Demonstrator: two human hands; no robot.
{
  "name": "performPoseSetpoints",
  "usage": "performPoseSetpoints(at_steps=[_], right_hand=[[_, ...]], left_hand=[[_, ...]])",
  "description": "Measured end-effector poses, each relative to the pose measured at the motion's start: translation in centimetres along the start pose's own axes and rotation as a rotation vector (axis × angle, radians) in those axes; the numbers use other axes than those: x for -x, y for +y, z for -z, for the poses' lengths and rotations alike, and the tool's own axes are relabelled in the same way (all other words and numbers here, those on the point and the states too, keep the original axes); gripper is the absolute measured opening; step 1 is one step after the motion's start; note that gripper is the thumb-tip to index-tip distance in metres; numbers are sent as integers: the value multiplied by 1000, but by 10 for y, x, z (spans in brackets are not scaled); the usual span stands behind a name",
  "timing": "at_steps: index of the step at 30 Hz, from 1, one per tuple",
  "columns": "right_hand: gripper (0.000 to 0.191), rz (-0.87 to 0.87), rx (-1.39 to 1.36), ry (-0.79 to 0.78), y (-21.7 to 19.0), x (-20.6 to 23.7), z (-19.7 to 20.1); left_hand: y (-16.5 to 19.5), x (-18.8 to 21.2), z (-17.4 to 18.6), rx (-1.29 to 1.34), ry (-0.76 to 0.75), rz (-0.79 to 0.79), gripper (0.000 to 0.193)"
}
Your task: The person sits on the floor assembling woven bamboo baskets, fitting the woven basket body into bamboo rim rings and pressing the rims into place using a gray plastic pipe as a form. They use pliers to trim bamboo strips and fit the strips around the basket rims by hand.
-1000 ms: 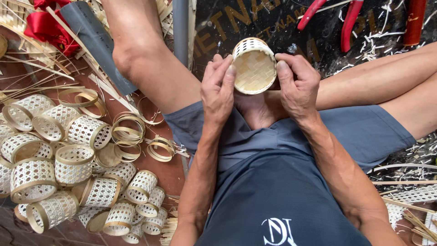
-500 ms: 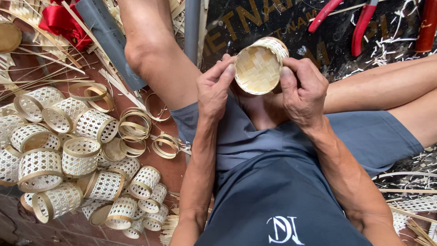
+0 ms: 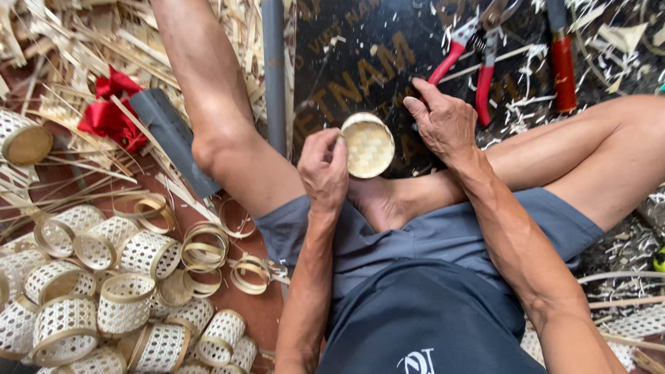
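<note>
Left hand point(image 3: 323, 170) fingers pinch the small woven basket point(image 3: 367, 145) at its rim, woven bottom facing up, above the crossed legs. Right hand point(image 3: 445, 123) released, fingers loosely curled beside the red-handled pruners point(image 3: 471, 59) on the dark board point(image 3: 360, 62).

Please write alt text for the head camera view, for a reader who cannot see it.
A seated person's left hand holds a small round woven bamboo basket while the right hand reaches toward red-handled pruning shears on a dark board. A pile of open-weave bamboo cylinders and loose bamboo rings lies beside the left leg.
</note>
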State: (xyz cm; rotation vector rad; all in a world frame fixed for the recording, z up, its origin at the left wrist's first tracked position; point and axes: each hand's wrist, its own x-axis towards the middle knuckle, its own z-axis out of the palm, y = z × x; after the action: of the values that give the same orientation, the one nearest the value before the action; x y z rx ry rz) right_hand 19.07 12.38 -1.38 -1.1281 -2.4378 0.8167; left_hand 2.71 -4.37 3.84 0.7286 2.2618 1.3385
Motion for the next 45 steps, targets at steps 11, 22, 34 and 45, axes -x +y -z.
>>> performPoseSetpoints(at_steps=[11,22,34,45], right_hand=[[10,11,381,183,17,-9,58],[5,489,102,307,-38,-168,47],[13,700,555,138,-76,-276,65],[20,73,-1430,410,-52,-13,178]], left_hand=[[36,-54,-25,-265,-217,-560,14],[14,-121,58,-448,22,-203,25],[12,-147,47,-347,103,70,50],[92,-34,42,877,-369,195,50]])
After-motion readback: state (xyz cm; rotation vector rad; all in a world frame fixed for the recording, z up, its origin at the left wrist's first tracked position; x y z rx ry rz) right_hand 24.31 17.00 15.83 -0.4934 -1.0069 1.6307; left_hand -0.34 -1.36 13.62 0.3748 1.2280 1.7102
